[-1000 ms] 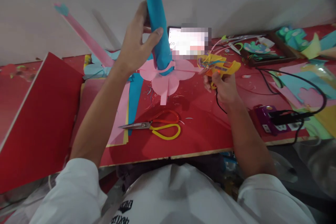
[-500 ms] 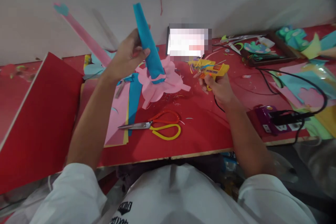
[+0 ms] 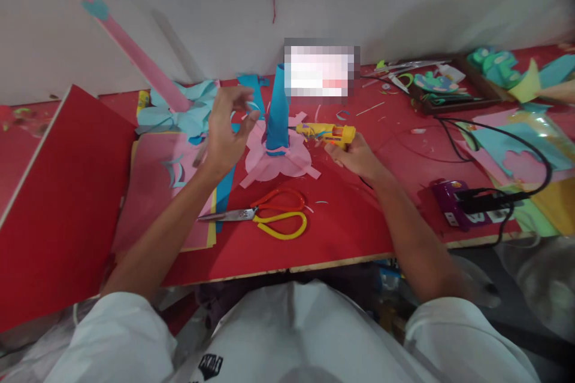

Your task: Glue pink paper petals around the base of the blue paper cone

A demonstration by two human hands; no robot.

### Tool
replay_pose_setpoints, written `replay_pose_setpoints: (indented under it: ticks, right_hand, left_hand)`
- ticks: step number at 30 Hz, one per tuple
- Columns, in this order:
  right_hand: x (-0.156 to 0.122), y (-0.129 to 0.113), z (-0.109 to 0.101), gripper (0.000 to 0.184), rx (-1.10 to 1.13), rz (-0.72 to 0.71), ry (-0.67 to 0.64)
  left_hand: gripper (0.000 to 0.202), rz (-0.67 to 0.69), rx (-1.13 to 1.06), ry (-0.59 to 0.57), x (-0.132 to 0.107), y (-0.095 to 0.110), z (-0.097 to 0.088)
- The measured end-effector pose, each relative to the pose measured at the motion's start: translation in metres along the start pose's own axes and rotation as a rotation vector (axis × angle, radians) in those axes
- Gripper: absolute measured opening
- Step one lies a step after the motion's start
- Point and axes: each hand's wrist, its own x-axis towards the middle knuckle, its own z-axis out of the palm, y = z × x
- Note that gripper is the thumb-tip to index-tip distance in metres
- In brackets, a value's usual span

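Note:
A blue paper cone stands upright on a pink paper flower base on the red table. My left hand hovers just left of the cone, fingers spread and a little blurred, holding nothing. My right hand grips a yellow glue gun whose nozzle points left at the cone's foot.
Scissors with orange and yellow handles lie in front of the flower. Pink and blue paper sheets and a red board lie left. A purple power strip with black cords and paper cutouts sit right.
My left hand set the blue cone upright on the table and let go of it. My right hand brought the glue gun down to the cone's base.

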Motion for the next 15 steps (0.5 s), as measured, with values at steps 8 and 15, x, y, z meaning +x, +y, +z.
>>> replay_pose_setpoints:
  ticks: [8, 15]
  right_hand:
    - [-0.002, 0.004, -0.002, 0.039, 0.05, 0.001, -0.1]
    - [0.003, 0.025, 0.001, 0.044, -0.029, 0.003, -0.1]
  left_hand:
    - [0.029, -0.004, 0.379, -0.304, -0.049, 0.005, 0.016]
    - [0.037, -0.05, 0.511, -0.421, -0.055, 0.004, 0.025]
